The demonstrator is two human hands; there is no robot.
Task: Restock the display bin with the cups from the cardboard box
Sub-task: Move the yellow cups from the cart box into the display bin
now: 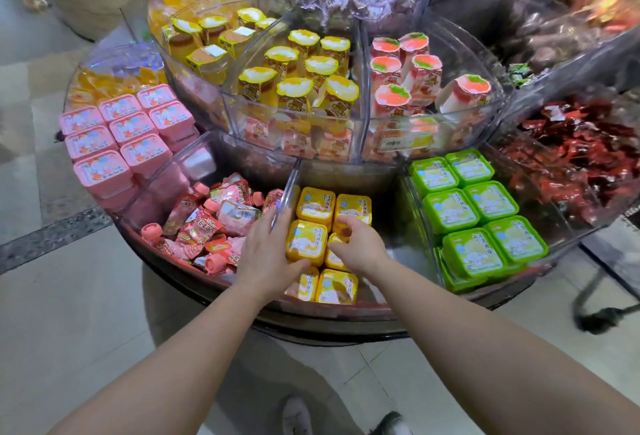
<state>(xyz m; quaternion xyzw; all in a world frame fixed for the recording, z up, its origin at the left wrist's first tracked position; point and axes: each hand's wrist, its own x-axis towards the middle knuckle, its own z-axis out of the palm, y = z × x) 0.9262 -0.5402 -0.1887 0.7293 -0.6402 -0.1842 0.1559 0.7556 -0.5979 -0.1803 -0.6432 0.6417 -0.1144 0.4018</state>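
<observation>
Several square yellow cups (316,208) with cartoon lids stand in two columns in the clear front-middle display bin (290,189) of a round stand. My left hand (268,247) lies with straight fingers against the left side of a yellow cup (306,243) in the middle row. My right hand (358,244) curls its fingers over the yellow cup (334,256) to the right of it, which is mostly hidden under the hand. Two more yellow cups (336,287) sit at the bin's front. No cardboard box is in view.
Pink pouches and bottles (211,223) fill the bin to the left, green cups (481,220) the bin to the right, pink cups (121,137) further left. An upper tier holds tall yellow cups (301,78) and pink cups (408,74). Red wrapped sweets (581,161) lie far right. My shoes (298,417) stand on the tiled floor.
</observation>
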